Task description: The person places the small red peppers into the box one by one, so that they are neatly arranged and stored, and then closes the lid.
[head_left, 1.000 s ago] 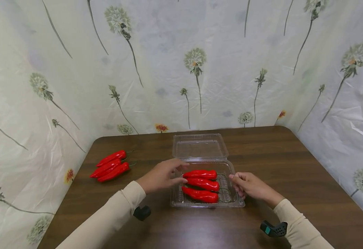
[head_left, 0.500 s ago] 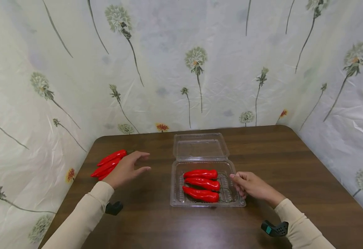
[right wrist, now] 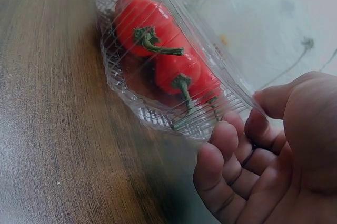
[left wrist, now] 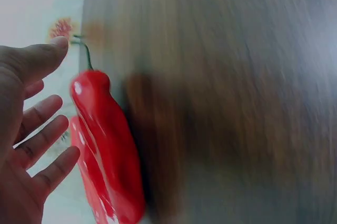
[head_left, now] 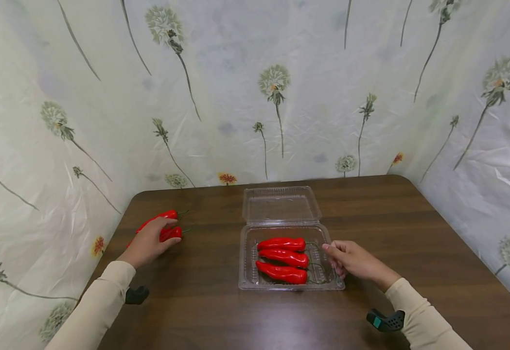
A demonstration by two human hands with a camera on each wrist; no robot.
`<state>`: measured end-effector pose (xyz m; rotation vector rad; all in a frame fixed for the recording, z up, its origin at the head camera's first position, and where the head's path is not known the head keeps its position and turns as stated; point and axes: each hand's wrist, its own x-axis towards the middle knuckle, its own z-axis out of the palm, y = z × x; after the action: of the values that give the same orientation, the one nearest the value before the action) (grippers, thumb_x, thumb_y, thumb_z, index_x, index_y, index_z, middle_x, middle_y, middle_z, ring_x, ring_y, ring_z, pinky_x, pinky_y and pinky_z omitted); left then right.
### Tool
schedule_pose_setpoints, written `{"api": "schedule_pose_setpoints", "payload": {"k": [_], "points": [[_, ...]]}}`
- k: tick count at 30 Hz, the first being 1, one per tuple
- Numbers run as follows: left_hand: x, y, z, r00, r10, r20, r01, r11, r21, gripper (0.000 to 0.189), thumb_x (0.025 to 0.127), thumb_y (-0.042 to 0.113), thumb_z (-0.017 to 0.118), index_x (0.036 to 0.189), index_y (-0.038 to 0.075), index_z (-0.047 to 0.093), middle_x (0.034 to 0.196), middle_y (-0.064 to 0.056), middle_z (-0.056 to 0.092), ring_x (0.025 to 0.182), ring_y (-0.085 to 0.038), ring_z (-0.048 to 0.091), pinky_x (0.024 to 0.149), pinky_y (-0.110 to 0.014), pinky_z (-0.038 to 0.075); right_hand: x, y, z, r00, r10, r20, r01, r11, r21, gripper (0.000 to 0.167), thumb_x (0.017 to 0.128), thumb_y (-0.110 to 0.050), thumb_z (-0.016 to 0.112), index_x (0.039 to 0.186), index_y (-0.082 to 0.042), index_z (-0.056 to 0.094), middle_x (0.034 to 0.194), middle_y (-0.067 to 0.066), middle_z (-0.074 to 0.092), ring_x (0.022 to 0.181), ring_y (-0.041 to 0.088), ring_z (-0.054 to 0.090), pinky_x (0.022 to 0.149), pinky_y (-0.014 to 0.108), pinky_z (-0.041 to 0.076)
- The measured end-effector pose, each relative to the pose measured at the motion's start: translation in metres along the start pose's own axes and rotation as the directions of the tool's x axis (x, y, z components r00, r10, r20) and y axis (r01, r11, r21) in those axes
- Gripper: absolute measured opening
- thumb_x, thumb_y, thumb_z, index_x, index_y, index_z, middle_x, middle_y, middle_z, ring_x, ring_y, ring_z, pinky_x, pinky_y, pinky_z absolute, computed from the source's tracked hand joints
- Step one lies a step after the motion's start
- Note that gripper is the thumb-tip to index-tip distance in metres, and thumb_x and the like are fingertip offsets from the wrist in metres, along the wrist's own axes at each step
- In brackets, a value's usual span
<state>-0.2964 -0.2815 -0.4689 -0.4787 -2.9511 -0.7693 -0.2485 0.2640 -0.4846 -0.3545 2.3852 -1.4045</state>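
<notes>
My left hand (head_left: 147, 244) is over the red chili peppers (head_left: 172, 233) at the left of the table and covers part of them. In the left wrist view, its fingers are spread and loosely bent beside a glossy red pepper (left wrist: 108, 145) with a green stem. My right hand (head_left: 355, 260) pinches the right rim of a clear plastic clamshell container (head_left: 247, 283). Thumb and forefinger meet at that rim in the right wrist view. Inside the container lie three red peppers (head_left: 283, 257), side by side, stems to the right.
The container's hinged lid (head_left: 281, 206) lies folded back toward the far edge of the brown wooden table (head_left: 211, 311). A curtain (head_left: 219, 87) with a dandelion print hangs behind the table and along both sides.
My left hand has moved from the container leftward to the peppers on the table. My right hand has stayed on the rim, and the container has kept its place.
</notes>
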Motion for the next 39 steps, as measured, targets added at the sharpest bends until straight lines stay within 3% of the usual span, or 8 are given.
{"api": "schedule_pose_setpoints", "payload": {"k": [10, 16, 26, 32, 39], "points": [[-0.005, -0.023, 0.009, 0.999, -0.015, 0.038, 0.011, 0.996, 0.089, 0.067, 0.087, 0.03, 0.08, 0.14, -0.002, 0.052, 0.142, -0.022, 0.054, 0.133, -0.043, 0.047, 0.11, -0.06, 0.037, 0.0, 0.0, -0.001, 1.0, 0.009, 0.0, -0.009, 1.0, -0.011, 0.043, 0.108, -0.033, 0.047, 0.083, 0.001, 0.056, 0.068, 0.01, 0.058, 0.059, 0.02, 0.056, 0.055, 0.037, 0.054], [-0.008, -0.029, 0.018, 0.999, -0.004, 0.043, -0.002, 0.992, 0.122, 0.071, 0.087, 0.03, 0.08, 0.141, -0.005, 0.051, 0.141, -0.024, 0.055, 0.132, -0.045, 0.048, 0.11, -0.061, 0.037, 0.002, 0.0, -0.001, 1.0, 0.017, -0.001, -0.017, 1.0, -0.007, 0.045, 0.108, -0.036, 0.047, 0.083, 0.001, 0.056, 0.068, 0.01, 0.057, 0.058, 0.019, 0.055, 0.054, 0.036, 0.053], [-0.009, -0.028, 0.03, 0.999, 0.027, -0.027, -0.024, 0.996, 0.088, 0.061, 0.085, 0.023, 0.082, 0.136, 0.001, 0.059, 0.132, -0.019, 0.063, 0.122, -0.04, 0.056, 0.105, -0.058, 0.044, 0.004, 0.0, 0.0, 1.0, 0.022, -0.003, -0.022, 1.0, -0.008, 0.045, 0.107, -0.035, 0.048, 0.082, 0.001, 0.055, 0.067, 0.009, 0.057, 0.057, 0.019, 0.054, 0.053, 0.036, 0.053], [-0.011, -0.026, 0.033, 0.999, 0.033, -0.016, -0.031, 0.996, 0.078, 0.056, 0.085, 0.021, 0.082, 0.135, 0.004, 0.061, 0.129, -0.014, 0.065, 0.116, -0.033, 0.06, 0.102, -0.053, 0.047, 0.004, 0.001, 0.0, 1.0, 0.014, -0.001, -0.014, 1.0, -0.001, 0.044, 0.108, -0.034, 0.047, 0.083, 0.001, 0.056, 0.067, 0.01, 0.058, 0.057, 0.019, 0.054, 0.053, 0.036, 0.053], [-0.012, -0.013, 0.035, 0.999, 0.05, -0.007, -0.05, 0.997, 0.06, 0.054, 0.084, 0.021, 0.083, 0.133, 0.01, 0.063, 0.12, -0.006, 0.067, 0.106, -0.024, 0.06, 0.095, -0.047, 0.051, 0.003, 0.001, 0.0, 1.0, 0.014, -0.002, -0.014, 1.0, -0.007, 0.044, 0.108, -0.034, 0.047, 0.083, 0.001, 0.056, 0.067, 0.011, 0.058, 0.057, 0.02, 0.055, 0.053, 0.036, 0.053]]}}
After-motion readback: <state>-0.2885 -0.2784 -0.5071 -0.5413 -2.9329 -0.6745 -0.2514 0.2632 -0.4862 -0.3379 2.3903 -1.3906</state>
